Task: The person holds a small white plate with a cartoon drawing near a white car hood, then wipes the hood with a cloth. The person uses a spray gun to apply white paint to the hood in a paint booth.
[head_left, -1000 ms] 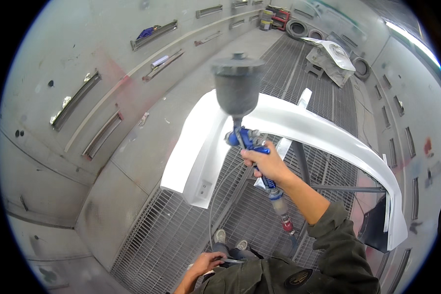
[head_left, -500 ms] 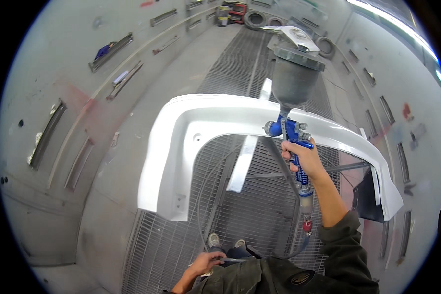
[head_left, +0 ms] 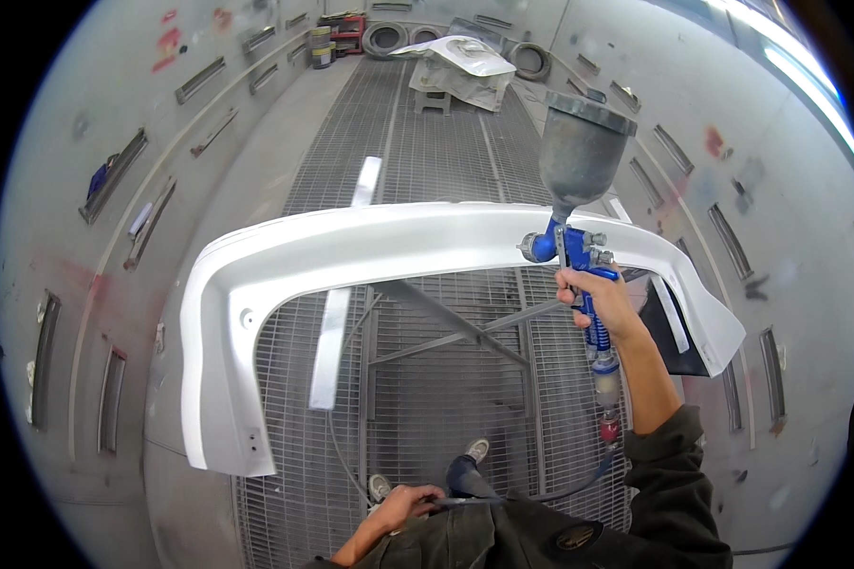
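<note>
My right hand (head_left: 600, 299) is wrapped round the handle of a blue spray gun (head_left: 579, 251), its fingers at the trigger. A grey paint cup (head_left: 586, 152) with a lid sits on top of the gun, and its nozzle points left. Below the handle hang a small filter and a red coupling (head_left: 610, 429), joined to a dark air hose (head_left: 560, 493). Close to my waist, my left hand (head_left: 403, 507) is closed on that hose. Under and beyond the gun lies a long white car bumper (head_left: 351, 254), curved, with its ends toward me.
A metal stand (head_left: 446, 332) with white-wrapped arms (head_left: 329, 351) carries the bumper above a grated floor (head_left: 417, 142). Farther off are a white part on a covered stool (head_left: 460, 76), several tires (head_left: 385, 40) and stacked cans (head_left: 321, 47). Walls with metal slots (head_left: 114, 175) rise on both sides.
My view has swung right, so the bumper and stand appear farther left. The spray gun now stands over the bumper's right part. One foot has stepped forward; both grips stay the same.
</note>
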Available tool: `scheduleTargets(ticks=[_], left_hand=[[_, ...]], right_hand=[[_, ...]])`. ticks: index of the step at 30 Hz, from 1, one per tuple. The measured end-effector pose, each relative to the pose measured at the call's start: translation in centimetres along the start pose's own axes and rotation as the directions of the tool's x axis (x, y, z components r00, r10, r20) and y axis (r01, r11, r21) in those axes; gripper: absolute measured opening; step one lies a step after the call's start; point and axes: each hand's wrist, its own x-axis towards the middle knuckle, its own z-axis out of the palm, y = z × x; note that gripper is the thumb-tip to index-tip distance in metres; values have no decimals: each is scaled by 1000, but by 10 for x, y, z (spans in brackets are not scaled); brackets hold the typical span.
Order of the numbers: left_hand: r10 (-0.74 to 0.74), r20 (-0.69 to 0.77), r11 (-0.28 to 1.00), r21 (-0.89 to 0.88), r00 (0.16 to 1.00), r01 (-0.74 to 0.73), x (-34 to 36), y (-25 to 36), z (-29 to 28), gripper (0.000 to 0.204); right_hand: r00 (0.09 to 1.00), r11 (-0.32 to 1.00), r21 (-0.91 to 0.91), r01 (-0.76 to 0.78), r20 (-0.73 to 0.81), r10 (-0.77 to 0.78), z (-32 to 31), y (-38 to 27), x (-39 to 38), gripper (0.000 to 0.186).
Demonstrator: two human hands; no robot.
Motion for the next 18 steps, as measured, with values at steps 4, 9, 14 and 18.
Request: scheduleTargets(ticks=[4,9,14,18], left_hand=[[59,-24,998,35,998,-58,60,22,32,25],[37,-9,992,124,999,-35,136,53,69,27],[42,82,984,169,996,-55,203,100,97,25],[65,138,974,206,988,-93,248,130,115,27]], right_hand=[[999,999,-4,-46,-16,46,-74,0,13,12],[993,997,-7,-73,-96,72,-163,2,21,12],[977,993,13,-121,-176,122,-253,11,18,10],[961,992,-18,-124,-251,115,-317,14,16,11]])
